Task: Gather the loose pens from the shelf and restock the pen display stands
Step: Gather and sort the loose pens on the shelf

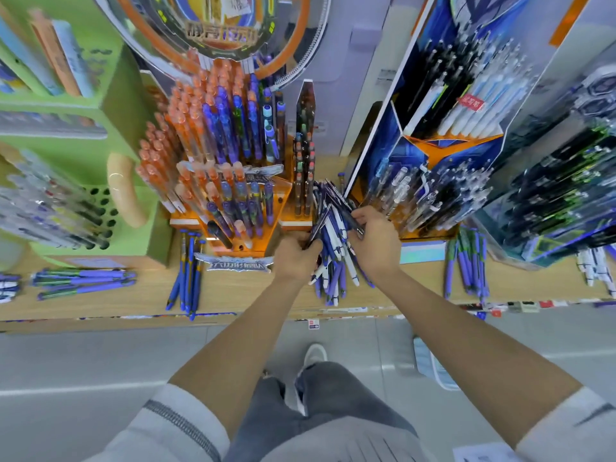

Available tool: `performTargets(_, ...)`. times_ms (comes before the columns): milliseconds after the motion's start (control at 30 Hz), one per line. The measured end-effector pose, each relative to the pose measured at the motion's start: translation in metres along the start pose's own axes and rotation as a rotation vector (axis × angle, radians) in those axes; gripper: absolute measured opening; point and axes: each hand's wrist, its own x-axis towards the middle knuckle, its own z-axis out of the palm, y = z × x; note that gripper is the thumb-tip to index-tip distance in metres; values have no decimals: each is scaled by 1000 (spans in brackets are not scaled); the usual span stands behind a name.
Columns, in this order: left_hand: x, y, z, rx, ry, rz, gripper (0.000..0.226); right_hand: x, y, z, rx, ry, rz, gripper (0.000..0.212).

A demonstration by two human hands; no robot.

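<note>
A heap of loose blue and white pens lies on the wooden shelf between two display stands. My left hand grips a bundle of pens at the heap's left side. My right hand pinches a dark pen at the heap's top right. The orange pen stand on the left carries orange and blue pens upright. The blue pen stand on the right holds clear, white and dark pens.
More loose pens lie on the shelf: a blue group at left centre, purple ones at far left, another group at right. A green stand fills the left. Below the shelf edge lies grey floor.
</note>
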Motion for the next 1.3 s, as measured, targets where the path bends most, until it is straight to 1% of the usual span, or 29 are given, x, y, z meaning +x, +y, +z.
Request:
performTargets(67, 3, -3, -4, -38, -10, 21, 18, 1, -1, 1, 46, -17, 15, 36)
performTargets(133, 5, -3, -7, -86, -44, 16, 8, 0, -1, 1, 71, -28, 32, 38)
performTargets(200, 7, -1, -8, -130, -97, -5, 5, 0, -1, 1, 50, -33, 44, 40)
performTargets(333, 10, 1, -10, -156, -160, -34, 8, 1, -6, 3, -71, -63, 46, 47)
performTargets(400, 11, 3, -11, -180, -169, -52, 10, 3, -10, 5, -91, -59, 74, 45)
performTargets(467, 11, 5, -10, -234, -201, -74, 17, 8, -14, 4, -143, -45, 87, 38)
performTargets(533, 11, 6, -10, -268, -235, -78, 21, 10, -17, 2, -236, -48, 61, 36)
performTargets(600, 13, 7, -9, -283, -251, -86, 23, 10, -19, 2, -317, -73, 22, 39)
performTargets(700, 16, 9, -10, -281, -274, -92, 23, 10, -19, 5, -281, -74, 35, 39)
performTargets(800, 18, 9, -9, -267, -281, -93, 22, 13, -18, 6, -292, -62, 29, 34)
performTargets(867, 18, 9, -7, -263, -280, -98, 23, 13, -17, 7, -319, -90, 8, 38)
performTargets(933, 20, 9, -5, -260, -276, -96, 25, 13, -15, 8, -291, -120, 2, 43)
performTargets(1100, 21, 8, -5, -256, -266, -87, 23, 18, -13, 8, -236, -137, 12, 32)
performTargets(1300, 19, 7, -1, -243, -233, -54, 14, 16, -9, 8, -221, -98, -54, 28)
